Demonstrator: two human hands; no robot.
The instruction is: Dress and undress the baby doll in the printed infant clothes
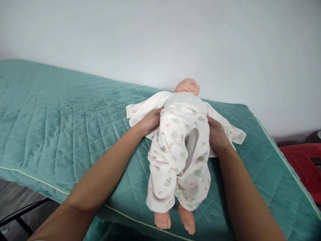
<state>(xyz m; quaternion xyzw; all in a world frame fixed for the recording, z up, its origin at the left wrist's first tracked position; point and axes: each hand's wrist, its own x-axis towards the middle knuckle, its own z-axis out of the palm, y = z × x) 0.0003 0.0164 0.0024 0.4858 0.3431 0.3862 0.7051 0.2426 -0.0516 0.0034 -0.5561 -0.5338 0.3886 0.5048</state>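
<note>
A baby doll (187,87) lies on its back, its head toward the wall and its bare feet toward me. It wears a white jacket (152,104) with its sleeves spread out, and white split-crotch baby pants (173,147) printed with small green and pink animals. At the waist on the left side, my left hand (151,122) is closed with its fingers gripping the edge of the pants. My right hand (217,135) grips the opposite side of the waist, its fingertips partly hidden by the cloth. A grey-white panel shows through the crotch opening.
A green quilted cover (62,124) with pale piping lies over the bed under the doll. The pale wall (150,40) rises behind it. Beyond the right edge sits a red object (298,160). Dark metal bars (22,214) stand over the floor at lower left.
</note>
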